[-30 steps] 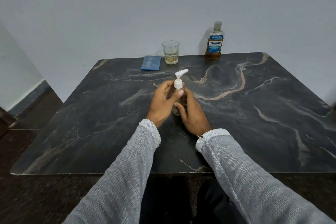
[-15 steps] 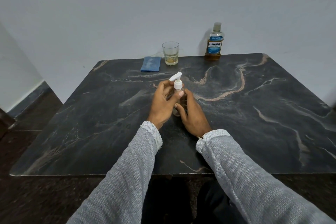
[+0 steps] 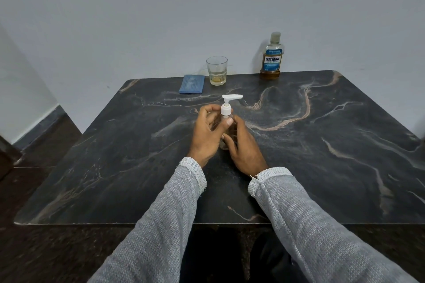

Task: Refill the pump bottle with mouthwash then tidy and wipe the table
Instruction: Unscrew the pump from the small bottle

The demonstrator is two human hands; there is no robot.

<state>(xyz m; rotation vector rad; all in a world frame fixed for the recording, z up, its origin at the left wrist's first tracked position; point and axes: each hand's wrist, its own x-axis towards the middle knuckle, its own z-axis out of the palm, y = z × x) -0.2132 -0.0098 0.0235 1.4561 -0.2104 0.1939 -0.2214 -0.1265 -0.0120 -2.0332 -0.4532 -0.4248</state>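
Over on the left at the back edge of the table [image 3: 345, 167] sits a folded blue cloth [image 3: 192, 84], parked out of the way, probably waiting for the wipe-down at the end. Just right of it is a drinking glass [image 3: 216, 71] with a bit of yellowish liquid in the bottom.

Center stage, the pump bottle [image 3: 226, 119] stands upright on the table between both hands. The left hand [image 3: 207, 135] has its thumb and fingers curled around the white collar under the pump head, which looks like a twisting grip for screwing the pump on or off, can't say which. The right hand [image 3: 243, 147] wraps the clear body low down, pretty clearly to keep it from spinning. The body is mostly hidden behind fingers, so I honestly can't tell how full it is.

Farther right, against the wall, the mouthwash bottle [image 3: 271, 57] stands capped, well apart from the hands.
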